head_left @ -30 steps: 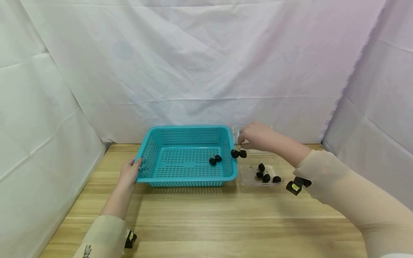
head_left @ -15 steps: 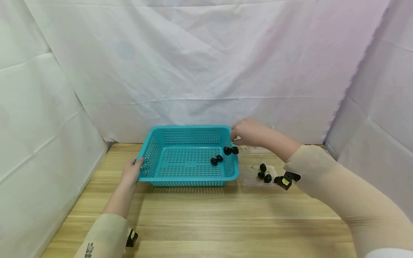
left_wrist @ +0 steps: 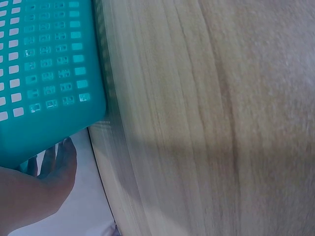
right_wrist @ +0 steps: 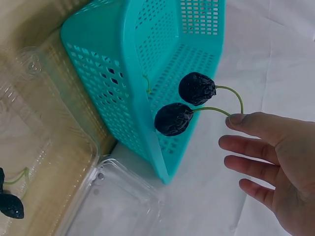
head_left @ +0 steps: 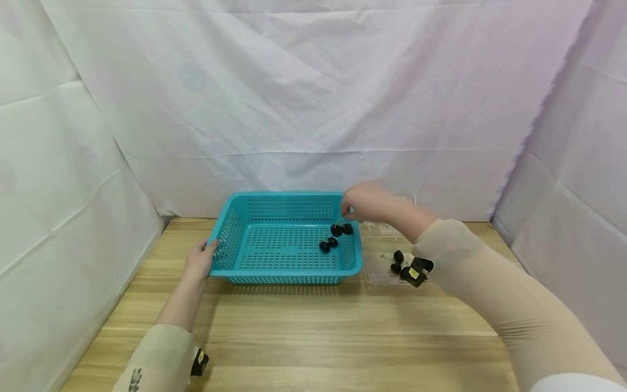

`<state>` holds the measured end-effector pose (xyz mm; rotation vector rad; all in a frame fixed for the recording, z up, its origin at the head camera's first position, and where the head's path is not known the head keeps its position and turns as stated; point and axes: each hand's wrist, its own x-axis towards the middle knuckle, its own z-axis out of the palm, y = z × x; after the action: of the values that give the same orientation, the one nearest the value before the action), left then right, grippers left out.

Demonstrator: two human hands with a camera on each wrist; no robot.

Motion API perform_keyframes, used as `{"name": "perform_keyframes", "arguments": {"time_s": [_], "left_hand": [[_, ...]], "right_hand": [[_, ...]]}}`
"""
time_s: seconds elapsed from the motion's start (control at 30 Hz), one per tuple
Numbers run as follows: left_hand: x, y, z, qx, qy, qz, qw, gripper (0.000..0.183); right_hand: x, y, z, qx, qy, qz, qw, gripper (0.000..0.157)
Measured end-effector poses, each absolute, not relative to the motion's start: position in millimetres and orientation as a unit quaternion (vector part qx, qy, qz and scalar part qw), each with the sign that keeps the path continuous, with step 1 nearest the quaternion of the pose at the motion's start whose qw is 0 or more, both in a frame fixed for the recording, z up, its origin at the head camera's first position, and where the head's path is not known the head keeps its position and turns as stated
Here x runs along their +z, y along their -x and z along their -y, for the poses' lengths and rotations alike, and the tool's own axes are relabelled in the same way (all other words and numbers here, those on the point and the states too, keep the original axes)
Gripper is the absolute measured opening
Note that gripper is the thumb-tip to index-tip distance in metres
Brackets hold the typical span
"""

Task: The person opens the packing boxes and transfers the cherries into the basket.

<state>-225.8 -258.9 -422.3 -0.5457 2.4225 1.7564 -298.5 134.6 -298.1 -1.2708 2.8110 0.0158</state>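
Two dark cherries (right_wrist: 173, 119) hang by green stems that my right hand (right_wrist: 268, 155) pinches between thumb and forefinger. In the head view, these cherries (head_left: 342, 229) hang inside the right end of a teal plastic basket (head_left: 284, 275), and my right hand (head_left: 364, 201) is above its right rim. Another pair of dark cherries (head_left: 328, 244) lies on the basket floor. At the basket's left end, my left hand (head_left: 196, 261) grips the rim. The left wrist view shows its fingers (left_wrist: 66, 157) against the basket's edge (left_wrist: 74, 118).
Right of the basket lies a clear plastic box (head_left: 377, 272) with several dark cherries (head_left: 397, 261), partly hidden by the right wrist camera. Its transparent lid (right_wrist: 118, 201) stands open behind. White cloth (head_left: 294, 109) encloses the wooden table (head_left: 294, 337).
My right hand has moved left, carrying the pair of cherries from beside the basket's right rim to over its inside. The left hand stays on the rim.
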Motion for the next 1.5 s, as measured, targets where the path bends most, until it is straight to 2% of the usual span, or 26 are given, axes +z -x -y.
{"name": "perform_keyframes", "arguments": {"time_s": [0.37, 0.57, 0.77, 1.07, 1.5], "left_hand": [[-422.5, 225.7, 260.1, 0.574, 0.175, -0.798, 0.046, 0.061], [-422.0, 224.3, 260.6, 0.575, 0.171, -0.799, 0.048, 0.061], [-421.5, 223.9, 260.6, 0.574, 0.178, -0.798, 0.051, 0.06], [-421.5, 224.7, 260.8, 0.578, 0.175, -0.795, 0.048, 0.06], [-423.1, 224.2, 261.8, 0.578, 0.173, -0.796, 0.047, 0.062]], "right_hand": [[-305.1, 315.0, -127.6, -0.037, 0.379, -0.922, 0.069, 0.014], [-309.5, 325.3, -122.7, -0.048, 0.36, -0.928, 0.083, 0.028], [-312.8, 331.7, -118.5, -0.051, 0.349, -0.931, 0.089, 0.014], [-319.2, 336.0, -109.5, -0.062, 0.318, -0.942, 0.092, 0.02], [-336.4, 346.5, -98.6, -0.119, 0.281, -0.946, 0.11, 0.02]]}}
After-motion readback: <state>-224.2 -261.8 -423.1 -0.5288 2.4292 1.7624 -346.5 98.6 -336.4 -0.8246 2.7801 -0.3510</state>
